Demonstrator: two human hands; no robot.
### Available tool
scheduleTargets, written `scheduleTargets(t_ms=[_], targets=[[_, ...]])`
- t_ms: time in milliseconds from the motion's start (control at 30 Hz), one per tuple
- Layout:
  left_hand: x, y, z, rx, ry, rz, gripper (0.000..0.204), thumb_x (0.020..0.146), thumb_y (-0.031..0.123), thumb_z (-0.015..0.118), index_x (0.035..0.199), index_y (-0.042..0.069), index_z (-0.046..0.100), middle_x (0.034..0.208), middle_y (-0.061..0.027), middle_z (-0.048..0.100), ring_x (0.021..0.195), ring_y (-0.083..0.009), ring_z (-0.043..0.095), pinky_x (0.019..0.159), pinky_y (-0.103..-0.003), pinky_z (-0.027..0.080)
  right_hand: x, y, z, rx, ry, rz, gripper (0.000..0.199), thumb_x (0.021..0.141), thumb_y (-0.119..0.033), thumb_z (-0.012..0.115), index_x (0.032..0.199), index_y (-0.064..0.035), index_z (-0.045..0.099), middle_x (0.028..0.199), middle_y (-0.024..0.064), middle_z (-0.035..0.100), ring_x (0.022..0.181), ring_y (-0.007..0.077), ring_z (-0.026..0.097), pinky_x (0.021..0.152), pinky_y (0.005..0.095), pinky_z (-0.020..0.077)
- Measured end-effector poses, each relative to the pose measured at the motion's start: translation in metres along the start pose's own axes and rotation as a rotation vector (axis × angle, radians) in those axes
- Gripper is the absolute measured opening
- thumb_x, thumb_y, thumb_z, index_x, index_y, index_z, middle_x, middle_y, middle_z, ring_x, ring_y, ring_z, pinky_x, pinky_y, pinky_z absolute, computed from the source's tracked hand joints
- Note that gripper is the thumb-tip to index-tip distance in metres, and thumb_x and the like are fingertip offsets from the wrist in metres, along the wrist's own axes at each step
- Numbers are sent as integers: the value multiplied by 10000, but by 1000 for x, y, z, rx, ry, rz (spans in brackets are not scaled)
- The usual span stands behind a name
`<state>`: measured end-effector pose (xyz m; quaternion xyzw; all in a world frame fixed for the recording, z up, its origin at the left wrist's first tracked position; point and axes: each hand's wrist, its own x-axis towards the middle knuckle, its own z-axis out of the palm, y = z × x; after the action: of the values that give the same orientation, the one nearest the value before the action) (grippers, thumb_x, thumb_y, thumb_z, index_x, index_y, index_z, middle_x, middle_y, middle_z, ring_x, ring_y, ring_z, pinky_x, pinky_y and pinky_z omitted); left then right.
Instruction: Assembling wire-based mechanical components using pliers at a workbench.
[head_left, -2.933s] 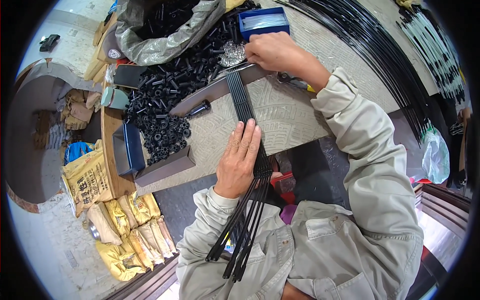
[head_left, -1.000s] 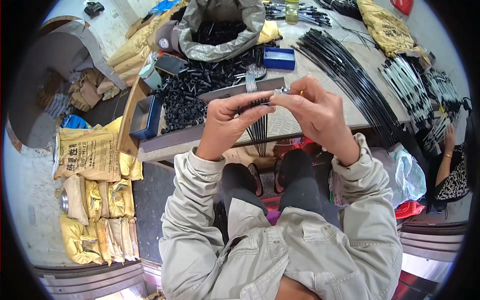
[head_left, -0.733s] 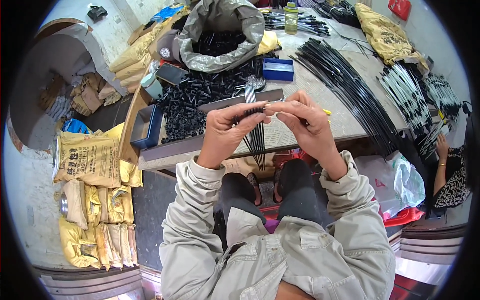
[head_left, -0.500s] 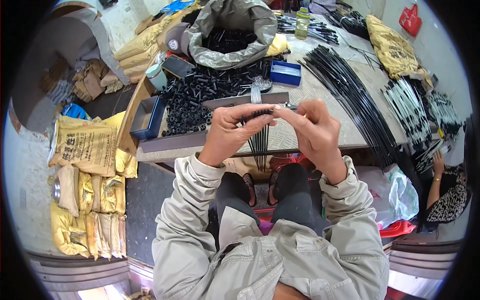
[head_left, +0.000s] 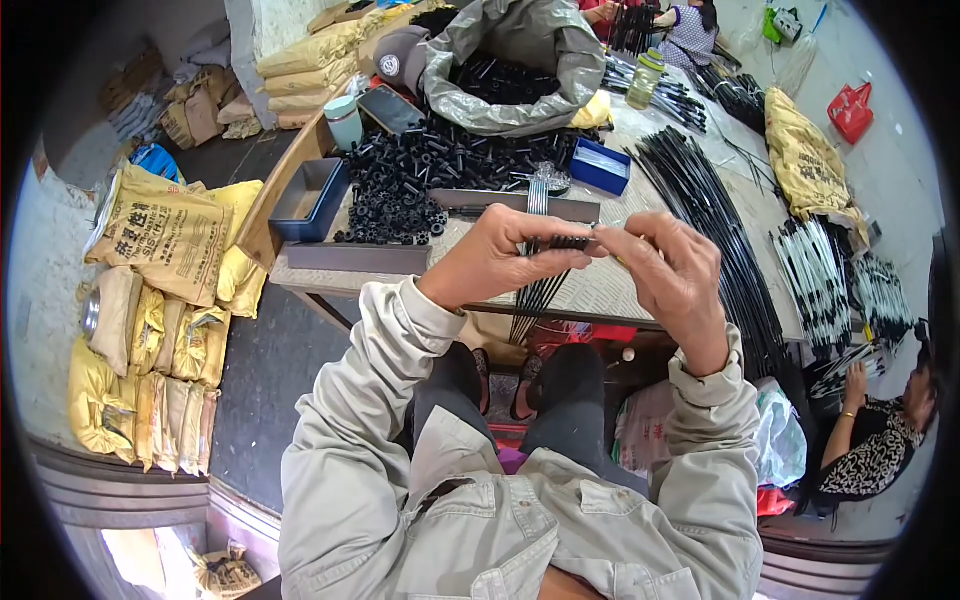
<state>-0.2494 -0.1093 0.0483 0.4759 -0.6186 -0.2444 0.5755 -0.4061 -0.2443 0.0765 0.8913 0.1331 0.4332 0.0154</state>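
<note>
My left hand (head_left: 500, 258) is closed, pinching a short row of small black ribbed pieces (head_left: 570, 243) between thumb and fingers. Close against the right end of that row is my right hand (head_left: 672, 268), its fingertips pressed together. Whatever lies in that pinch is too small to make out. A bundle of thin rods (head_left: 537, 300), silvery at the far end and dark at the near end, lies below the hands and sticks out past the table's near edge. Beyond it, a flat grey bar (head_left: 470, 199) lies across the table, beside a heap of black plastic tubular parts (head_left: 400, 185).
A grey sack (head_left: 450, 95) of black parts stands behind the heap. Blue boxes (head_left: 600, 166) (head_left: 310, 200) flank it. Long black rods (head_left: 700, 220) lie to the right. Yellow sacks (head_left: 160, 235) are stacked at left. A co-worker (head_left: 870, 440) sits at right; others work at the far end.
The view has shifted, so the table shows further right and co-workers appear at the far end. Both hands remain together at the row of black pieces, the right fingers slightly more raised.
</note>
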Motion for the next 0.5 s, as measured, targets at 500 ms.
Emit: scheduleTargets(t_ms=[500], targets=[[2,-27,-6,374,25,351,396,627,186,771,966,30,640,862,-105,659,713,-246,629,615,-282,471,10,-9,6,217,-76,20,440,668,69,602,1091,-41,552,810,114,560,628,262,575,505,316,450]])
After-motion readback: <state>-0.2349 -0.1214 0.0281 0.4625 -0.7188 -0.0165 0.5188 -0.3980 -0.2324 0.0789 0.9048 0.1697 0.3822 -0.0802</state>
